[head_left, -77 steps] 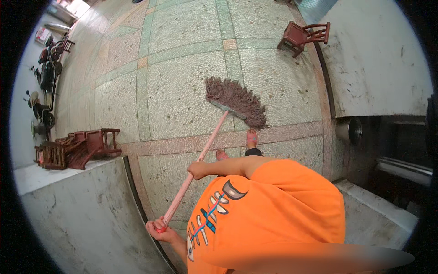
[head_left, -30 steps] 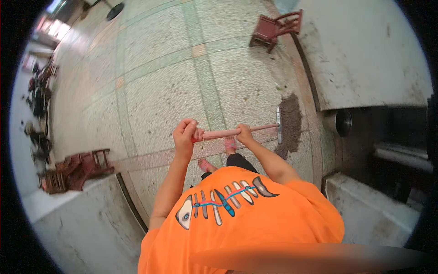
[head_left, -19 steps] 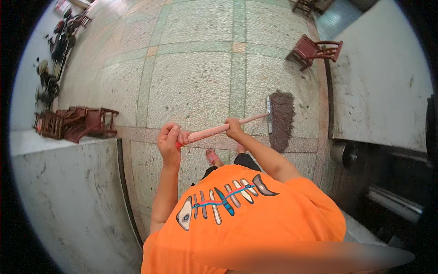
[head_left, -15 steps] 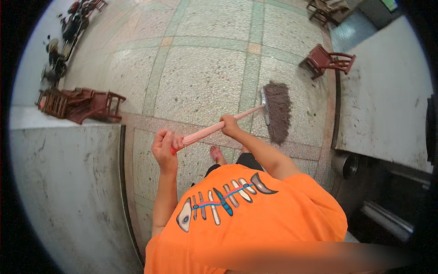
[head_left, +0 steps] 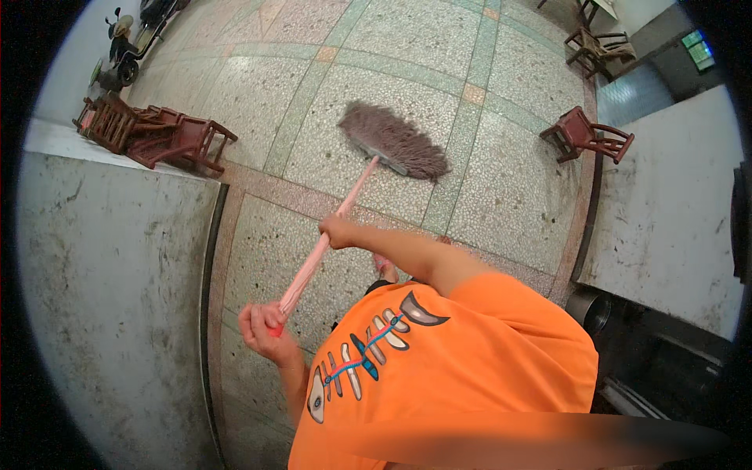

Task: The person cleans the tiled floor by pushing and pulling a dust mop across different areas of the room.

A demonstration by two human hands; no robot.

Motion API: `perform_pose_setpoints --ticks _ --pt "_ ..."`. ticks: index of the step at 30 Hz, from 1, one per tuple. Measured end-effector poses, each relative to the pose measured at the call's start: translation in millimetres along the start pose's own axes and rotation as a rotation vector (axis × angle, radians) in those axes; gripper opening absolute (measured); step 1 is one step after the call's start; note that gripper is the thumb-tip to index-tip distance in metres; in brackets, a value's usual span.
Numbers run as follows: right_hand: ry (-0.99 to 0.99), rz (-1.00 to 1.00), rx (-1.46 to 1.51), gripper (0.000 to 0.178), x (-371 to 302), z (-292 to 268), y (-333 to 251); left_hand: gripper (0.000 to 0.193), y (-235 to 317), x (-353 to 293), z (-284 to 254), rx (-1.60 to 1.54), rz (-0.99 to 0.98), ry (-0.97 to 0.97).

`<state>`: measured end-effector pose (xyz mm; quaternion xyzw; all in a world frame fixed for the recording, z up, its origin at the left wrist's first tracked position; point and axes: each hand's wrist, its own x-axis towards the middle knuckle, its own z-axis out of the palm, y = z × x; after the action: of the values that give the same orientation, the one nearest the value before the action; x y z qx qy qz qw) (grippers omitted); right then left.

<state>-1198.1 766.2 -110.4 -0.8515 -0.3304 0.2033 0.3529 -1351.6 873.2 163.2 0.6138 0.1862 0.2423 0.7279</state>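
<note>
A mop [head_left: 401, 142] with a wide grey-brown string head lies with its strands on the speckled floor [head_left: 376, 235] ahead of me. Its long pink handle slants back toward my lower left. My left hand [head_left: 265, 332] is closed around the handle's red end cap, out to the left of my body. Farther along the shaft, my right hand [head_left: 338, 232] grips it, with that arm reaching across in front of me. A metal clamp joins the handle to the mop head. One sandalled foot shows partly below my right forearm.
Dark wooden chairs [head_left: 172, 141] stand at the left beside a grey wall [head_left: 117, 274]. A red-brown chair [head_left: 581, 135] stands at the right wall, with another chair [head_left: 599, 51] beyond. A scooter [head_left: 129, 47] is parked far left. A metal pot [head_left: 589, 309] sits at the right.
The mop head has swept from the right across to the left and farther ahead. Both hands have shifted left with the handle, the left one also lower. The view has turned slightly.
</note>
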Motion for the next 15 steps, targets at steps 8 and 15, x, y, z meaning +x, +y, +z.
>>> perform_pose_setpoints --ticks 8,15 --pt "-0.135 0.030 -0.064 0.022 6.9 13.9 -17.9 0.011 -17.9 8.2 -38.2 -0.036 0.010 0.139" --pt "-0.284 0.199 -0.099 0.025 -36.2 -22.1 15.6 0.010 -47.1 -8.7 -12.6 -0.045 -0.025 0.049"
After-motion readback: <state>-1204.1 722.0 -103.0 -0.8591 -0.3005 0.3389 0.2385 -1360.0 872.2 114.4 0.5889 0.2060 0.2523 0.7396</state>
